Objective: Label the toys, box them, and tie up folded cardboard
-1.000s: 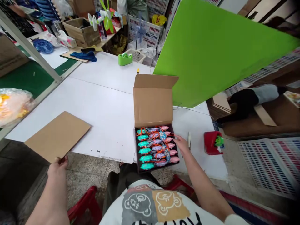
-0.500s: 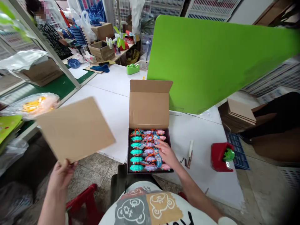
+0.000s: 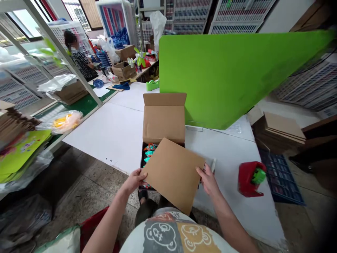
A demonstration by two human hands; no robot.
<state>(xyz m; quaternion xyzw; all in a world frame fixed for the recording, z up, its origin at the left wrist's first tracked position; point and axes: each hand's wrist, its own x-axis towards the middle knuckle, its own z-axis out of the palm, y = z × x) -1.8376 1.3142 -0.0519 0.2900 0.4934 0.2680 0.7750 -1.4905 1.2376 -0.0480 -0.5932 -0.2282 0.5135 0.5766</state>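
Observation:
A flat brown cardboard sheet [image 3: 175,168] is held over an open box [image 3: 163,123], tilted so that its corners point up and down. My left hand [image 3: 137,180] grips its left corner, thumb on top. At the right corner, my right hand [image 3: 207,177] pinches it in the same way. The box stands near the table's front edge with its lid raised. Inside it, a few turquoise toys [image 3: 149,153] with orange cords show along the left side; the sheet hides the other contents.
A green panel [image 3: 223,80] stands behind the box. On the white table [image 3: 116,123], a red tape dispenser [image 3: 250,179] sits at right. Cardboard sheets [image 3: 283,128] are stacked beyond the right edge. Far left, a person [image 3: 81,63] works behind a metal frame.
The cardboard sheet has moved from the left to above the box. My right hand has left the toys and now holds the sheet's right corner. The view has shifted.

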